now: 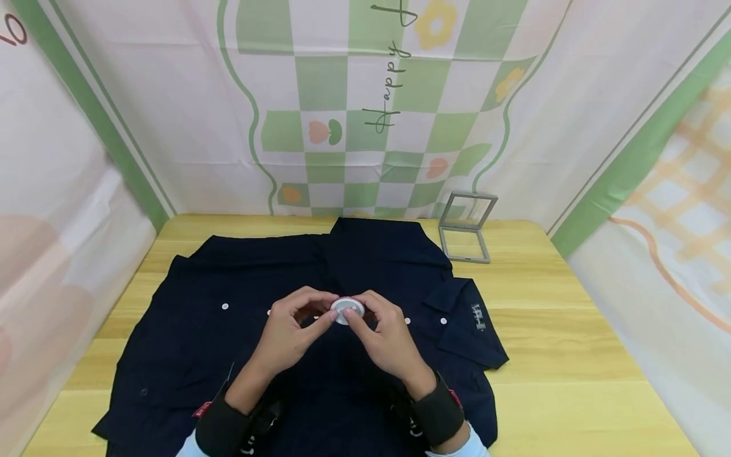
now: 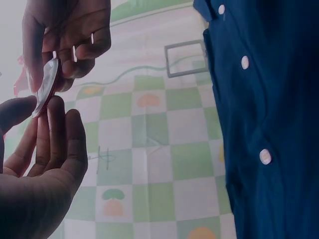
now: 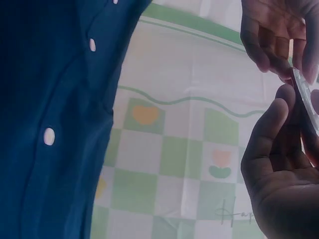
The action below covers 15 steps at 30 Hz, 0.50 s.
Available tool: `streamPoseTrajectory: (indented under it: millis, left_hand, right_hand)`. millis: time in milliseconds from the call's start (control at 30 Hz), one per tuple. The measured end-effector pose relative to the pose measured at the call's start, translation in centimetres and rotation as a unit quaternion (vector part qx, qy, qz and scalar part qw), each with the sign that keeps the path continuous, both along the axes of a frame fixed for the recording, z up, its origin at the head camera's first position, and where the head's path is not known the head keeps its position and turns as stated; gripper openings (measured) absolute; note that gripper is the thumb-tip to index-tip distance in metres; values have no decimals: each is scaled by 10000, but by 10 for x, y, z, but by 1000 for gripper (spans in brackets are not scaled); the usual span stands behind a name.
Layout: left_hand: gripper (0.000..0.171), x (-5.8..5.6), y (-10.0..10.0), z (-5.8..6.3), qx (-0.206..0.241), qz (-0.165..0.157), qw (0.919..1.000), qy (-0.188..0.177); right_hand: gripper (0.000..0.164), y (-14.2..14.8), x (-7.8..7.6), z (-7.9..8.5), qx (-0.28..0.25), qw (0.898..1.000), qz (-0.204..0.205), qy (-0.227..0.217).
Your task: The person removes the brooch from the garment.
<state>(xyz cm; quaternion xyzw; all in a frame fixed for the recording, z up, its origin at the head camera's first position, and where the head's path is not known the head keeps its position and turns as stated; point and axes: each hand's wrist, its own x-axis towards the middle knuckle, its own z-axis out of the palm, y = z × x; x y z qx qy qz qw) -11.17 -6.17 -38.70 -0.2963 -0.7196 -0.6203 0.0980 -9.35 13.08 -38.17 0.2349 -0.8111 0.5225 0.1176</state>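
Observation:
A small round pin badge [image 1: 347, 310], with its pale silvery back facing up and a reddish edge, is held over the middle of a dark navy shirt [image 1: 194, 343]. My left hand [image 1: 292, 330] pinches the badge's left side between thumb and fingers. From the other side, my right hand [image 1: 387, 333] grips it, thumb pressed on the back. Edge-on, the badge [image 2: 47, 87] appears as a thin curved disc between both hands in the left wrist view. The shirt lies spread on the table, its white buttons [image 1: 225, 306] showing.
A grey open-hinged frame [image 1: 465, 244] with clear panes stands at the back right of the wooden table [image 1: 571, 355]. Printed cloth [image 1: 371, 82] hangs behind and along both sides. A short sleeve [image 1: 471, 324] with a pale print extends to the right.

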Motion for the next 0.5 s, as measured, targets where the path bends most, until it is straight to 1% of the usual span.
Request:
streamPoseTrajectory:
  millis: [133,233,367,500]
  left_hand:
    - [18,2,1,-6,-29,-18,10000,-71]
    - [17,2,1,-8,-90,-30,9999,-94]
    - [17,-3,1,-7,-230,-44,9997,12]
    - [16,-6,-1,-4,-316,-14,9994,156]
  right_hand:
    - [13,0,0,-6,-8,10000,6,-97]
    - [13,2,0,-9,31,9999,24,-127]
    - [13,4,-3,-10,41,9999,34,-121]
    - [13,5,-6,-9,43,9999,66,-101]
